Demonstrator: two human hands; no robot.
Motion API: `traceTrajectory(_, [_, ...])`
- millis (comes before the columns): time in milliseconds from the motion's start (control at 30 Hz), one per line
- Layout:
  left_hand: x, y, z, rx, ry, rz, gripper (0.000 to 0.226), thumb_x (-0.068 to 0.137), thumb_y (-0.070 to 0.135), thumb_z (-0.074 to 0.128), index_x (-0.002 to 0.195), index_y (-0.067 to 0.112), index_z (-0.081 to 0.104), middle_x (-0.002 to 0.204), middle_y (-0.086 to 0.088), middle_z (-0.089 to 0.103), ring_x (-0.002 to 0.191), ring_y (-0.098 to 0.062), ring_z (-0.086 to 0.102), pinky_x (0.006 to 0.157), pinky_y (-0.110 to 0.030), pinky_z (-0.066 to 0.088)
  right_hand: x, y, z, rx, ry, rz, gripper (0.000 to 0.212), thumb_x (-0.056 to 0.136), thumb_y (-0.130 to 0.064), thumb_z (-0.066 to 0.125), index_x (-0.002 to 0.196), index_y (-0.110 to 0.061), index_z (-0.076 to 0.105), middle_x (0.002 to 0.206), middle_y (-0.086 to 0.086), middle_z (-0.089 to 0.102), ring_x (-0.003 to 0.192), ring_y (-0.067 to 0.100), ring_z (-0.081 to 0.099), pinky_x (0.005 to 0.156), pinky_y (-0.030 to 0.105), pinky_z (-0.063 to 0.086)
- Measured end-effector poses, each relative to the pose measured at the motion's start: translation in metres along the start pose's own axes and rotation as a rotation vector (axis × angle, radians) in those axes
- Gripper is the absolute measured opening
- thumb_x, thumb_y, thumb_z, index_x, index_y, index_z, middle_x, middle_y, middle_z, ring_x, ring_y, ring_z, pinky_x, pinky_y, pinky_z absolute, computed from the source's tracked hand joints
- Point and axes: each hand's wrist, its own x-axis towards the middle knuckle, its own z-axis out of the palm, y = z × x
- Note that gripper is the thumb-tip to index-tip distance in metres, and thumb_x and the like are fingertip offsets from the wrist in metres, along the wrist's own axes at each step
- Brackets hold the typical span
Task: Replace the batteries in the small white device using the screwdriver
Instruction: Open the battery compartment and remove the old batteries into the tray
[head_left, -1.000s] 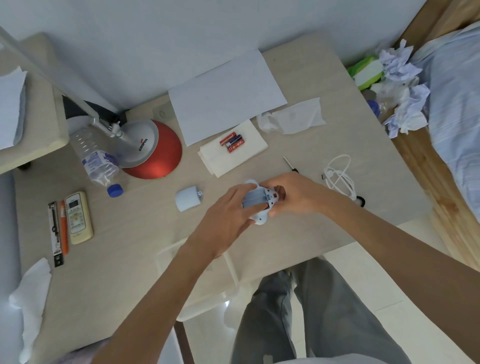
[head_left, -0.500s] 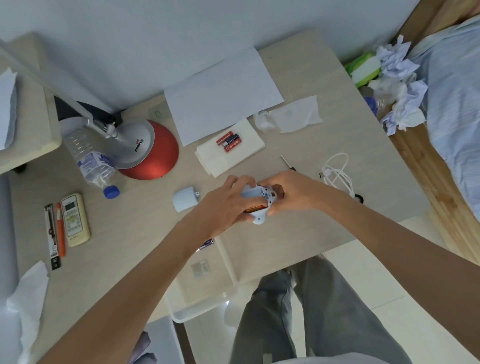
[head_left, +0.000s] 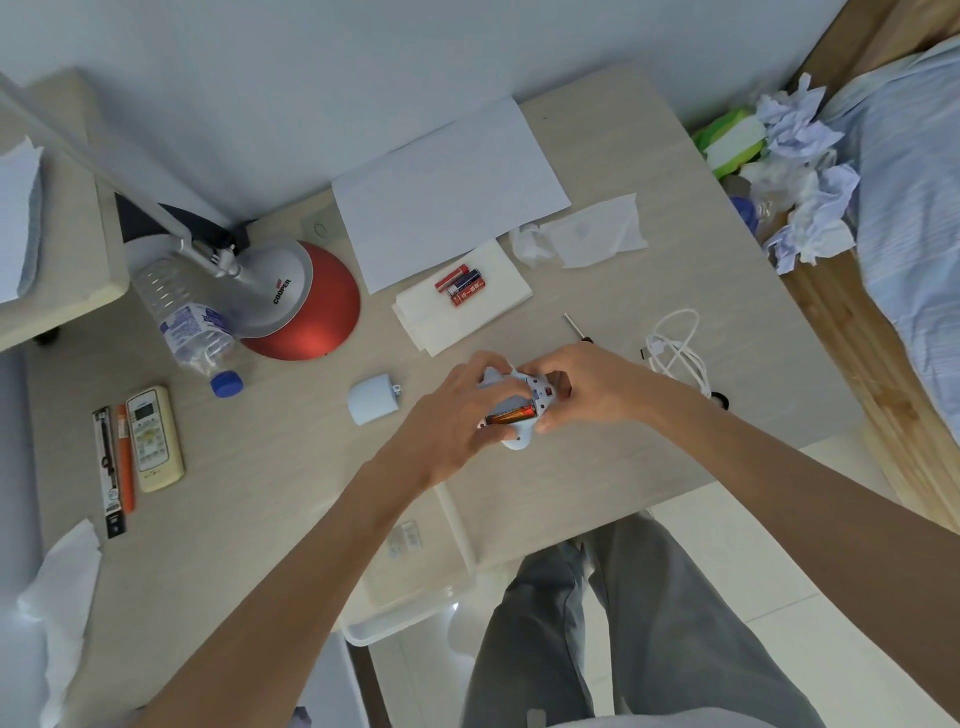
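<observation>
Inside the white device an orange battery now shows

1 s ago the open compartment of the small white device showed only grey inside, w/ the left hand laid over it. Now an orange battery lies in it in plain view; 0.5 s ago just a sliver showed. Left fingers have drawn back to the device's edges. Forearm swung left, uncovering more of the clear tray.

table | lamp base | bottle | remote | paper sheet | cable | screwdriver
</observation>
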Motion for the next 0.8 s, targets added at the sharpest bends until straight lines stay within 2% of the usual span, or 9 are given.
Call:
traceTrajectory(167, [-0.005,0.003,0.021,-0.151,0.153,-0.136,0.036,0.092,0.031,0.085,0.127,0.027,0.079,0.149,0.007,0.044,0.127,-0.018,0.054,0.101,-0.038,0.059,-0.003,-0.002,0.002,0.014,0.019,-0.012,0.035,0.076,-0.03,0.095,0.106,-0.032,0.078,0.079,-0.009,0.073,0.067,0.014,0.064,0.07,0.037,0.057])
traceTrajectory(267, [-0.003,0.01,0.034,-0.25,0.275,-0.248,0.044,0.085,0.032,0.091,0.126,0.022,0.077,0.143,0.008,0.049,0.121,-0.015,0.059,0.102,-0.038,0.059,-0.003,-0.005,0.002,0.012,0.036,-0.011,0.031,0.077,-0.029,0.095,0.104,-0.028,0.079,0.076,-0.007,0.071,0.065,0.014,0.062,0.067,0.034,0.053])
traceTrajectory(333, [-0.001,0.015,0.042,-0.255,0.35,-0.278,0.04,0.083,0.031,0.093,0.12,0.021,0.08,0.144,0.006,0.052,0.12,-0.014,0.06,0.102,-0.035,0.06,-0.002,-0.006,0.002,0.013,0.049,-0.01,0.03,0.077,-0.03,0.095,0.102,-0.025,0.079,0.074,-0.007,0.069,0.062,0.009,0.058,0.065,0.029,0.049])
traceTrajectory(433, [0.001,0.023,0.052,-0.276,0.445,-0.311,0.023,0.083,0.025,0.093,0.105,0.021,0.086,0.146,0.003,0.055,0.124,-0.012,0.059,0.103,-0.022,0.056,-0.003,-0.005,0.003,0.015,0.052,-0.001,0.03,0.078,-0.033,0.095,0.102,-0.026,0.079,0.074,-0.008,0.07,0.06,0.007,0.057,0.065,0.024,0.048])
traceTrajectory(500, [0.001,0.027,0.055,-0.3,0.49,-0.367,0.021,0.082,0.023,0.094,0.101,0.02,0.086,0.145,0.004,0.057,0.125,-0.01,0.057,0.1,-0.008,0.05,-0.004,-0.005,0.003,0.024,0.055,-0.003,0.03,0.078,-0.034,0.095,0.104,-0.027,0.079,0.073,-0.01,0.069,0.059,0.005,0.056,0.063,0.018,0.046])
traceTrajectory(567, [0.002,0.031,0.057,-0.304,0.521,-0.406,0.022,0.081,0.022,0.095,0.102,0.02,0.086,0.144,0.004,0.059,0.125,-0.011,0.058,0.097,-0.003,0.046,-0.004,-0.006,0.004,0.023,0.055,-0.005,0.03,0.079,-0.034,0.095,0.104,-0.028,0.079,0.072,-0.012,0.068,0.06,0.002,0.057,0.062,0.017,0.045])
traceTrajectory(633, [0.003,0.034,0.056,-0.318,0.541,-0.415,0.028,0.081,0.021,0.095,0.107,0.019,0.085,0.144,0.002,0.061,0.124,-0.012,0.059,0.099,-0.004,0.048,-0.004,-0.004,0.004,0.025,0.05,0.004,0.029,0.079,-0.031,0.095,0.103,-0.027,0.079,0.074,-0.011,0.07,0.062,0.001,0.059,0.064,0.026,0.052])
traceTrajectory(700, [0.001,0.036,0.052,-0.344,0.558,-0.416,0.032,0.083,0.023,0.093,0.113,0.017,0.083,0.143,0.003,0.063,0.125,-0.011,0.059,0.104,-0.017,0.054,-0.003,-0.002,0.005,0.032,0.045,0.017,0.03,0.078,-0.03,0.094,0.103,-0.029,0.079,0.078,-0.007,0.073,0.062,0.004,0.06,0.07,0.036,0.057])
traceTrajectory(800, [-0.01,0.044,0.038,-0.427,0.623,-0.43,0.027,0.086,0.024,0.09,0.112,0.019,0.084,0.146,0.007,0.063,0.133,-0.011,0.057,0.107,-0.025,0.052,-0.004,0.001,0.007,0.041,0.047,0.014,0.032,0.076,-0.031,0.093,0.103,-0.032,0.077,0.08,-0.004,0.073,0.064,0.013,0.061,0.068,0.036,0.055])
